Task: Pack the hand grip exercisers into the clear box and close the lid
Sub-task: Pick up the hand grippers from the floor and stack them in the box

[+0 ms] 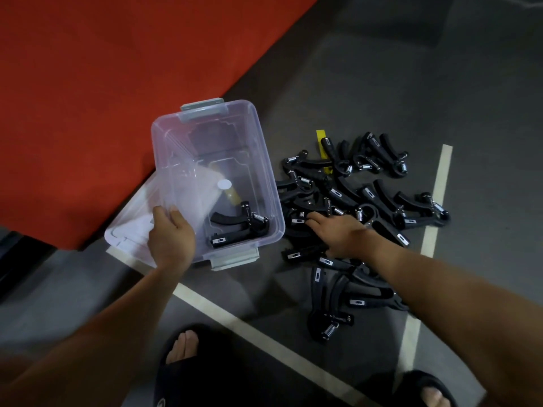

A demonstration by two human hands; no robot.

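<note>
A clear box with grey latches stands open on the dark floor. One black hand grip exerciser lies in its near right corner. My left hand grips the box's near left wall, thumb and fingers over the rim. The clear lid lies flat on the floor to the left, partly under the box. Right of the box is a loose pile of several black exercisers with metal springs. My right hand reaches into the pile, fingers stretched out and resting on one exerciser, closed around nothing.
A red mat covers the floor to the left and behind the box. White lines cross the grey floor. A yellow strip shows behind the pile. My feet in black slippers are at the bottom edge.
</note>
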